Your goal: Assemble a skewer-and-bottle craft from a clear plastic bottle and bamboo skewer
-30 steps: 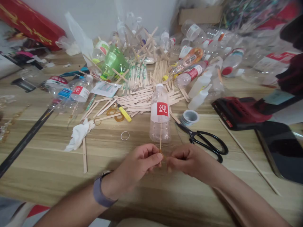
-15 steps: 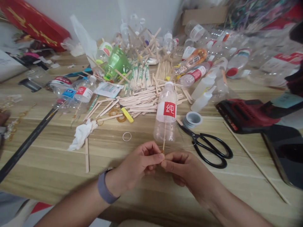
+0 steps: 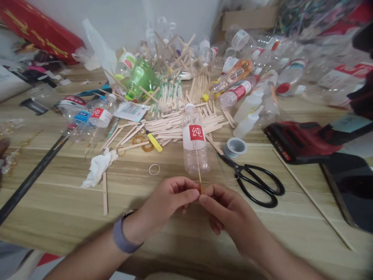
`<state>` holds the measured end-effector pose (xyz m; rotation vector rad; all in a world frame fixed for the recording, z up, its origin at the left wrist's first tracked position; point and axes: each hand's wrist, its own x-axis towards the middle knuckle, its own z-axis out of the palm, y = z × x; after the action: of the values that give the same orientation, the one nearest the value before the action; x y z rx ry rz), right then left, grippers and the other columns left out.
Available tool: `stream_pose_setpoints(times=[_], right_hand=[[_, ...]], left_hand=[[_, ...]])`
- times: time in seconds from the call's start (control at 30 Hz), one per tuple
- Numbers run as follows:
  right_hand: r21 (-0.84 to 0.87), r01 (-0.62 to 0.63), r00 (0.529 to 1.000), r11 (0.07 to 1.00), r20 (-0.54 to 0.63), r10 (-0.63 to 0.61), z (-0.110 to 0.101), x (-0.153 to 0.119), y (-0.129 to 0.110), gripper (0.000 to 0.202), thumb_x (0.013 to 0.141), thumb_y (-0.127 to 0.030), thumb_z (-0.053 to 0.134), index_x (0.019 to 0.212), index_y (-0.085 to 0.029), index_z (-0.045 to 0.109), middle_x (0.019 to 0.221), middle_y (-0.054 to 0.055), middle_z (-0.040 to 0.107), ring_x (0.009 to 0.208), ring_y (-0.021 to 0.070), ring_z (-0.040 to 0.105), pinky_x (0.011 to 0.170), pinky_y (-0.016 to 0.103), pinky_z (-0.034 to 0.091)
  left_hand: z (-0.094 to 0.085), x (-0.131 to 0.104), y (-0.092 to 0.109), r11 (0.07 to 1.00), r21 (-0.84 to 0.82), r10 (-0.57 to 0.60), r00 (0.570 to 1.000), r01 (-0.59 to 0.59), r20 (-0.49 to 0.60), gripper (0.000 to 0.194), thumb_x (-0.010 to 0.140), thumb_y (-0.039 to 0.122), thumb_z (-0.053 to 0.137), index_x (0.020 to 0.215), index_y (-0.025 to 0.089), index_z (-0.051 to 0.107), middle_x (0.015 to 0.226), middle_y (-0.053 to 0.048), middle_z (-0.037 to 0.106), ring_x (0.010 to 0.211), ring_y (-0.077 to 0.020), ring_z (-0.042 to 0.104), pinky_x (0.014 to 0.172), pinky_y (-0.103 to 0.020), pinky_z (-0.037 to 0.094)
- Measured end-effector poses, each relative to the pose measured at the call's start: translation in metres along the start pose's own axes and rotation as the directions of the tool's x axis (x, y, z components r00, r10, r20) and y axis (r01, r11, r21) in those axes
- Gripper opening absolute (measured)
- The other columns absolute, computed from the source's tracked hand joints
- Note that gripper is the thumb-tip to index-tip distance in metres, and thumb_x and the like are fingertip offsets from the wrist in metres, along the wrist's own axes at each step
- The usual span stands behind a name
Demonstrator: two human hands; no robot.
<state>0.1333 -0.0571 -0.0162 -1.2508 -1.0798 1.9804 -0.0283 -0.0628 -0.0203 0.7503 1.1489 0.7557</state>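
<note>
A clear plastic bottle (image 3: 190,155) with a white cap and a red-and-white label points away from me above the table. From its near end a thin wooden stick (image 3: 198,167) comes toward me, with an amber band wound near its tip. My left hand (image 3: 177,196) pinches the stick's near end between thumb and finger. Against it, my right hand (image 3: 223,204) is closed at the same end, thumb and fingertips together. The fingertips of both hands nearly touch. Black-handled scissors (image 3: 258,182) lie right of my right hand.
Flat wooden sticks (image 3: 166,126) are heaped beyond the bottle, with more bottles (image 3: 240,91) behind. A grey tape roll (image 3: 235,147), a red power tool (image 3: 300,142) and a long stick (image 3: 314,200) are on the right. Left are a crumpled tissue (image 3: 99,167) and a white ring (image 3: 154,169).
The bottle's capped end has swung to the left, and its label has turned. Both hands stay at the stick's end, with the right fingers shifted slightly. The whole view has moved a little.
</note>
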Motion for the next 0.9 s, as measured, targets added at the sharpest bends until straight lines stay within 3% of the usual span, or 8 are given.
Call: stream_pose_setpoints(times=[0.1,0.2,0.27,0.33,0.5,0.6,0.77,0.9], right_hand=[[0.014,-0.007,1.0,1.0,0.02,0.006,-0.001,0.0,0.0,0.04,0.069,-0.054,0.072,0.061,-0.02,0.052,0.044,-0.009,0.038,0.036,0.0057,0.034,0.036,0.02,0.027],[-0.029,0.002,1.0,1.0,0.029,-0.002,-0.002,0.0,0.001,0.041,0.07,-0.055,0.071,0.061,-0.02,0.052,0.046,-0.009,0.038,0.037,0.0061,0.035,0.037,0.021,0.027],[-0.101,0.021,0.999,0.995,0.031,-0.018,-0.002,0.0,0.003,0.038,0.072,-0.054,0.069,0.063,-0.02,0.054,0.046,-0.008,0.04,0.038,0.0071,0.036,0.038,0.022,0.027],[-0.189,0.054,0.998,0.981,0.02,-0.051,-0.003,0.001,0.005,0.034,0.075,-0.051,0.065,0.065,-0.02,0.055,0.046,-0.007,0.041,0.04,0.0085,0.036,0.04,0.023,0.028],[-0.368,0.156,0.985,0.917,-0.014,-0.173,-0.001,-0.001,0.005,0.025,0.078,-0.039,0.06,0.062,-0.021,0.058,0.048,-0.004,0.044,0.047,0.0118,0.039,0.046,0.026,0.029],[-0.41,0.184,0.976,0.894,-0.029,-0.214,0.0,-0.002,0.004,0.023,0.078,-0.037,0.06,0.061,-0.021,0.059,0.052,-0.003,0.046,0.05,0.0127,0.04,0.048,0.027,0.03],[-0.437,0.185,0.977,0.88,-0.014,-0.213,0.002,-0.003,0.003,0.024,0.078,-0.039,0.057,0.062,-0.021,0.057,0.054,-0.002,0.046,0.051,0.0129,0.04,0.049,0.027,0.031],[-0.426,0.201,0.977,0.882,0.018,-0.214,0.002,-0.003,0.003,0.025,0.08,-0.037,0.053,0.061,-0.021,0.051,0.054,-0.004,0.043,0.05,0.0119,0.038,0.048,0.026,0.029]], left_hand=[[-0.001,-0.004,0.003,0.969,0.217,0.126,0.991,-0.115,-0.041,0.019,0.075,0.034,0.069,0.082,0.016,0.066,0.071,0.002,0.06,0.059,-0.0096,0.05,0.056,-0.023,0.038],[-0.002,-0.01,0.008,0.79,0.543,0.366,0.93,-0.284,-0.046,0.012,0.081,0.03,0.066,0.078,0.018,0.068,0.073,0.0,0.064,0.071,-0.0138,0.057,0.066,-0.025,0.041],[-0.001,-0.014,0.011,0.687,0.647,0.444,0.896,-0.33,-0.014,0.013,0.083,0.029,0.065,0.075,0.019,0.069,0.072,0.0,0.065,0.072,-0.0141,0.059,0.067,-0.025,0.042],[0.0,-0.014,0.013,0.676,0.664,0.429,0.903,-0.319,-0.004,0.014,0.083,0.028,0.065,0.074,0.019,0.069,0.072,0.0,0.066,0.071,-0.014,0.06,0.066,-0.025,0.042],[0.002,-0.014,0.015,0.757,0.63,0.273,0.96,-0.173,-0.065,0.014,0.081,0.028,0.064,0.072,0.018,0.068,0.07,0.001,0.067,0.067,-0.0141,0.059,0.061,-0.024,0.042],[0.004,-0.017,0.014,0.702,0.69,0.278,0.96,-0.174,-0.041,0.017,0.085,0.027,0.059,0.072,0.018,0.066,0.069,0.001,0.065,0.067,-0.0138,0.058,0.061,-0.024,0.041],[0.005,-0.022,0.01,0.345,0.89,0.478,0.872,-0.299,0.107,0.023,0.094,0.026,0.047,0.077,0.016,0.06,0.076,-0.002,0.063,0.072,-0.0156,0.057,0.064,-0.027,0.039],[0.002,-0.018,0.004,0.03,0.932,0.656,0.71,-0.362,0.255,0.025,0.096,0.02,0.039,0.081,0.016,0.058,0.076,-0.004,0.061,0.069,-0.0168,0.056,0.063,-0.029,0.038]])
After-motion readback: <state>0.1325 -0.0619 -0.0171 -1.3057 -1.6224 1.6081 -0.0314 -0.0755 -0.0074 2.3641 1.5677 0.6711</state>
